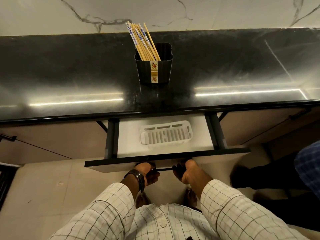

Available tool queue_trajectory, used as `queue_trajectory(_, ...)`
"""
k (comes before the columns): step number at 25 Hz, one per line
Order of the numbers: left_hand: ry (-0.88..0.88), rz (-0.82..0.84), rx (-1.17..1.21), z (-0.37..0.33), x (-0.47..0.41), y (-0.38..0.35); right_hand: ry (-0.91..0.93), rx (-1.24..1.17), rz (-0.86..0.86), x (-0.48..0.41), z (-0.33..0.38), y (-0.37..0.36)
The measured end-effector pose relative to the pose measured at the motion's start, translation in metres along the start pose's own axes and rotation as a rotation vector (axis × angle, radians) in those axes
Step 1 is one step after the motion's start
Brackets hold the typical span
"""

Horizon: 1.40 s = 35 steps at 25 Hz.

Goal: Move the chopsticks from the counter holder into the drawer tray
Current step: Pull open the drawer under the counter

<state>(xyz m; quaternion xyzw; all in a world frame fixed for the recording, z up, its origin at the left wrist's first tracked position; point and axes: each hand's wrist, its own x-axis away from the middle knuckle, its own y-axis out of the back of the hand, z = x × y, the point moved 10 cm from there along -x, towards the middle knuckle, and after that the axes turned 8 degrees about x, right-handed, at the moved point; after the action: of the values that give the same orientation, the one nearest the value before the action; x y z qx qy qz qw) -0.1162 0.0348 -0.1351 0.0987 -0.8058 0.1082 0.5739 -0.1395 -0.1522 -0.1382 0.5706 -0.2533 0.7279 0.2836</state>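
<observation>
Your left hand (149, 174) and right hand (186, 171) both curled on the drawer handle (164, 169); the chopsticks (143, 42) stood far off in the holder (154, 70), leaning far-left, straight beyond the empty tray (166, 135), neither hand nearer

Bamboo chopsticks (143, 42), some blue-patterned, lean left in black ribbed plastic holder (154, 71) on counter; white slotted plastic tray (165, 135) lies empty in my open drawer (129, 135).

Black holder (154, 70) (floral label), tan and blue-patterned chopsticks (142, 42), white tray (166, 135), checked sleeves (110, 205).
</observation>
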Motion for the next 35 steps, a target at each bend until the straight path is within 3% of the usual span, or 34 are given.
queue_trajectory(21, 0.011, -0.014, -0.038, 0.034, 0.025, 0.020, -0.037, 0.073, -0.042, 0.024, -0.024, 0.033)
queue_trajectory(24, -0.001, 0.055, -0.171, 0.033, 0.040, 0.017, 0.000, 0.163, -0.021, 0.053, -0.016, 0.042)
queue_trajectory(28, 0.019, 0.204, -0.530, 0.018, 0.079, 0.005, -0.036, 0.315, 0.085, 0.089, -0.017, 0.044)
queue_trajectory(31, -0.080, 0.291, -0.610, -0.026, 0.104, -0.014, -0.045, 0.382, 0.219, 0.112, 0.004, 0.022)
queue_trajectory(35, -0.408, 0.229, -0.572, -0.115, 0.120, -0.037, 0.112, 0.355, 0.294, 0.136, 0.057, -0.029)
